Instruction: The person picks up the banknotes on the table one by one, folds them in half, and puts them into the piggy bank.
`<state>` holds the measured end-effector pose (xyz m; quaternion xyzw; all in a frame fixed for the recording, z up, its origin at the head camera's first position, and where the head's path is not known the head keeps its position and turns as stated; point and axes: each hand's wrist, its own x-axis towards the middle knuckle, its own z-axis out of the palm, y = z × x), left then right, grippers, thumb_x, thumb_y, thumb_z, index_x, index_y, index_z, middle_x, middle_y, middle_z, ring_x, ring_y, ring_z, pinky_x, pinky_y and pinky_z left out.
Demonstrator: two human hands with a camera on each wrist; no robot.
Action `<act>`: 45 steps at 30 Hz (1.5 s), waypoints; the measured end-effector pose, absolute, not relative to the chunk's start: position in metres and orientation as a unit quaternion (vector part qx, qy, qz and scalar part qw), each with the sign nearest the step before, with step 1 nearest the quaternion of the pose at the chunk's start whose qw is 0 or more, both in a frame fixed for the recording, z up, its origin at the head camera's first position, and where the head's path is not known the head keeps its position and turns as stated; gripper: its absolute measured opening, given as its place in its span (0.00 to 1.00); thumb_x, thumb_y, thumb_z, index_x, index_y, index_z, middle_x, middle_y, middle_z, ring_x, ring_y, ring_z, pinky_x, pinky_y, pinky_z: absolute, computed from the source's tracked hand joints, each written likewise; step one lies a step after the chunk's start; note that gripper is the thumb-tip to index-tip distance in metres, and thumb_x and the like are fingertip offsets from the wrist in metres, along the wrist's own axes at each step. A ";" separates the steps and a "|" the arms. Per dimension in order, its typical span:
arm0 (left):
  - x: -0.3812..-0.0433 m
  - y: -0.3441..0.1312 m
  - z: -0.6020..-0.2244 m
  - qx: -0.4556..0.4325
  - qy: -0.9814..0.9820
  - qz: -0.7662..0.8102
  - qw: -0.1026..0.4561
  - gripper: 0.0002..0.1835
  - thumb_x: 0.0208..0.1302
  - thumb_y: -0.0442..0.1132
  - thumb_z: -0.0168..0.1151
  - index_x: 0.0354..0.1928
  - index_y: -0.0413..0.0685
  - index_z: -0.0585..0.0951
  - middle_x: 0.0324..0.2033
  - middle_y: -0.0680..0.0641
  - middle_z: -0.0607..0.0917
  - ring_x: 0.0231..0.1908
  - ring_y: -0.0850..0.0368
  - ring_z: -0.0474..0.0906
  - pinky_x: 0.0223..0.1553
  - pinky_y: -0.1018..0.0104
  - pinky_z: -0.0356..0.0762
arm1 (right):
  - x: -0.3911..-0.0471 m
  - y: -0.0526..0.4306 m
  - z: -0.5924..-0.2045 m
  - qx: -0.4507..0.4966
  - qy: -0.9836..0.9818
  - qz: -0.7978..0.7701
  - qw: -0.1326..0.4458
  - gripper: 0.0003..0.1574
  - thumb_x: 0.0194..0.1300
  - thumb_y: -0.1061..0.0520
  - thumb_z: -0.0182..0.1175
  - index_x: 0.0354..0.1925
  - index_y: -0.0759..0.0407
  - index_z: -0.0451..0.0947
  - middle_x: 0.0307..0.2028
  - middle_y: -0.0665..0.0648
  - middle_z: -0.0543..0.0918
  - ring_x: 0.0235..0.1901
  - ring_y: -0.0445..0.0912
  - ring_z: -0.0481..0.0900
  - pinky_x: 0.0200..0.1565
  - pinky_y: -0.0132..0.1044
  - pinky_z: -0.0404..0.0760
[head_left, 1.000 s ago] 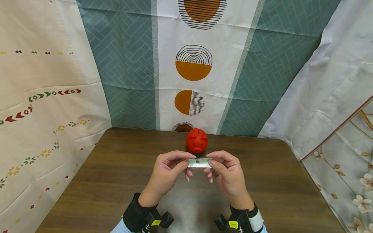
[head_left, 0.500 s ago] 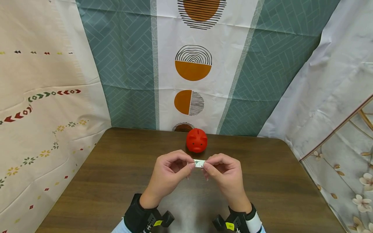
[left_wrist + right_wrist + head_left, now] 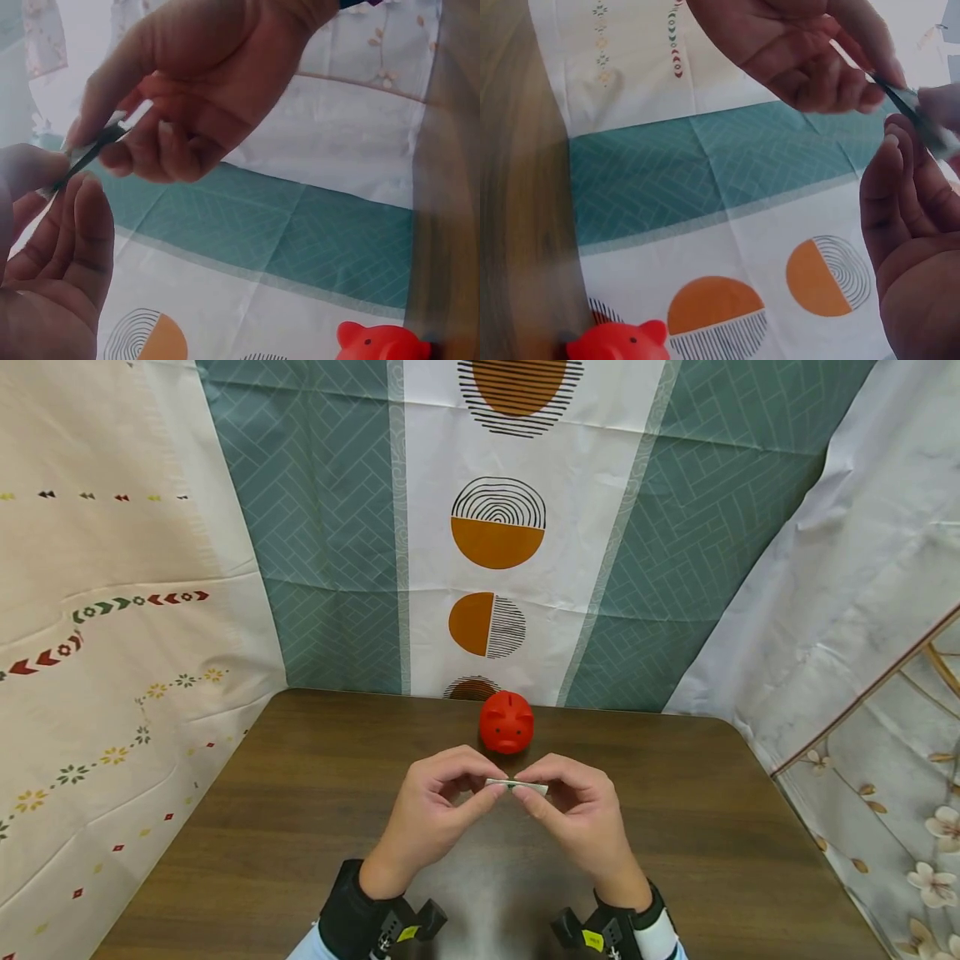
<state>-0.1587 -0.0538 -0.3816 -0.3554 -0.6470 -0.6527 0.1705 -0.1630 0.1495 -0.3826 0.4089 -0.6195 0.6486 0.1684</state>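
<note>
A small folded banknote (image 3: 512,784), pale with green showing, is held level above the table. My left hand (image 3: 433,814) pinches its left part between thumb and fingertips. From the other side my right hand (image 3: 587,814) pinches the right part in the same way, the two thumbs close together. Seen edge-on in the left wrist view, the banknote (image 3: 84,159) is a thin strip with a dark green side. In the right wrist view the banknote (image 3: 917,120) is blurred and partly covered by fingers.
A red piggy bank (image 3: 507,723) stands behind my hands near the back edge of the brown wooden table (image 3: 337,760). Patterned cloths hang behind the table (image 3: 517,460) and on both sides.
The banknote's flat face showed between my hands earlier; now it is turned nearly edge-on. My hands have drawn closer together, both pinching it throughout. The piggy bank has not moved.
</note>
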 end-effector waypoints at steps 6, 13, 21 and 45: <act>-0.158 -0.051 -0.383 -0.364 -0.654 -0.636 0.186 0.07 0.64 0.27 0.68 0.41 0.45 0.86 0.34 0.44 0.86 0.33 0.58 0.78 0.32 0.68 0.82 | -0.165 0.147 -0.384 0.427 -0.621 0.628 0.195 0.21 0.57 0.81 0.64 0.45 0.64 0.85 0.35 0.57 0.86 0.31 0.45 0.78 0.29 0.34 0.79; -0.158 -0.050 -0.382 -0.375 -0.654 -0.622 0.211 0.09 0.62 0.24 0.68 0.40 0.44 0.86 0.33 0.46 0.87 0.32 0.59 0.78 0.32 0.67 0.82 | -0.163 0.144 -0.385 0.426 -0.630 0.613 0.216 0.19 0.57 0.80 0.65 0.43 0.63 0.85 0.32 0.60 0.85 0.31 0.44 0.78 0.30 0.34 0.79; -0.157 -0.048 -0.382 -0.389 -0.638 -0.626 0.225 0.08 0.63 0.24 0.68 0.39 0.43 0.86 0.32 0.44 0.87 0.31 0.58 0.79 0.29 0.68 0.82 | -0.164 0.144 -0.388 0.431 -0.618 0.611 0.241 0.18 0.56 0.80 0.66 0.42 0.64 0.86 0.32 0.58 0.86 0.30 0.44 0.80 0.31 0.33 0.81; -0.156 -0.053 -0.379 -0.359 -0.627 -0.653 0.225 0.13 0.57 0.18 0.69 0.39 0.41 0.87 0.32 0.45 0.87 0.27 0.58 0.80 0.28 0.66 0.84 | -0.165 0.146 -0.386 0.422 -0.574 0.664 0.229 0.15 0.60 0.79 0.63 0.43 0.69 0.85 0.31 0.60 0.86 0.30 0.46 0.84 0.35 0.32 0.86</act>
